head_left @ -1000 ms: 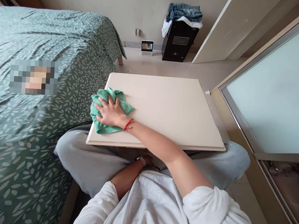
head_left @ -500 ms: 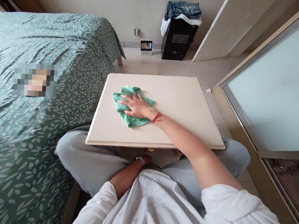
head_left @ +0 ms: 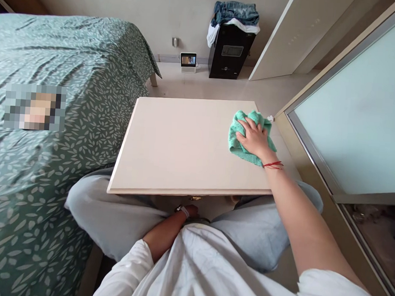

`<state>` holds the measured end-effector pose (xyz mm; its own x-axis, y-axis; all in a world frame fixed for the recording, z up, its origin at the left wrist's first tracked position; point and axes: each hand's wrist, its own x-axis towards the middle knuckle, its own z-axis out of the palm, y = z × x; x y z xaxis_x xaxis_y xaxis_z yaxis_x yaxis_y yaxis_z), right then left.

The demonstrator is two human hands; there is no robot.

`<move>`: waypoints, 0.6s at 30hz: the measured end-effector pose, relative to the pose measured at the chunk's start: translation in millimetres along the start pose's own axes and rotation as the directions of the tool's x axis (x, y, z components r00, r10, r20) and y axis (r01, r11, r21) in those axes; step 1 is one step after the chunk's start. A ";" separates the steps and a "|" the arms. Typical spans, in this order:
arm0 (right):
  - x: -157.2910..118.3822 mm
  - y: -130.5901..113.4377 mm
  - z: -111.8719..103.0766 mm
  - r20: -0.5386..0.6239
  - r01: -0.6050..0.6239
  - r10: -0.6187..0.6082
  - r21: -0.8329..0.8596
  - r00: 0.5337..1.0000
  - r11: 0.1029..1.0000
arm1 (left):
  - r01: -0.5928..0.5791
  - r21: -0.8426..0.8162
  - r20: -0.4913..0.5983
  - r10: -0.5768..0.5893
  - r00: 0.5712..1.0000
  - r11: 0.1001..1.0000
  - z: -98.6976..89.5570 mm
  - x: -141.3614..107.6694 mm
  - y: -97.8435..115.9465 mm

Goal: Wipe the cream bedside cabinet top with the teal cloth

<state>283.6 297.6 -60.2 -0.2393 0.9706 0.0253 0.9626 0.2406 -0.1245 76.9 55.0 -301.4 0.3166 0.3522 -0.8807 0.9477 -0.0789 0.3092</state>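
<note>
My right hand (head_left: 253, 136) presses down on a green cloth (head_left: 240, 155), its fingers somewhat bent and dug into the bunched fabric. Under the cloth is the pale cream top of a small table (head_left: 181, 142), and the cloth lies at the top's right side, by the edge. A red string circles my right wrist. My left hand (head_left: 192, 211) rests low in my lap, below the front edge of the tabletop. A watch is on that wrist; the fingers are too hidden to make out.
To the left stands a bed (head_left: 78, 69) with a leaf-patterned green sheet. Beyond the table are a small screen (head_left: 188, 61) on the floor and a black cabinet (head_left: 230, 56) topped with folded jeans (head_left: 235, 13). A sliding frosted panel (head_left: 360, 113) borders the right side.
My right hand has carried the green cloth across the tabletop from the left part to the right edge. The left hand stays in my lap. The view has shifted slightly.
</note>
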 end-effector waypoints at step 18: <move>-40.3 -148.5 -4.0 0.040 0.103 -0.107 0.077 0.993 0.992 | -0.036 0.043 0.002 0.036 0.999 0.998 -3.2 5.2 4.8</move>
<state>150.7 222.8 -38.7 -0.3455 0.9384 -0.0012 0.9200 0.3385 -0.1976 82.9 59.4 -303.4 0.3502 0.3471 -0.8700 0.9367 -0.1315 0.3246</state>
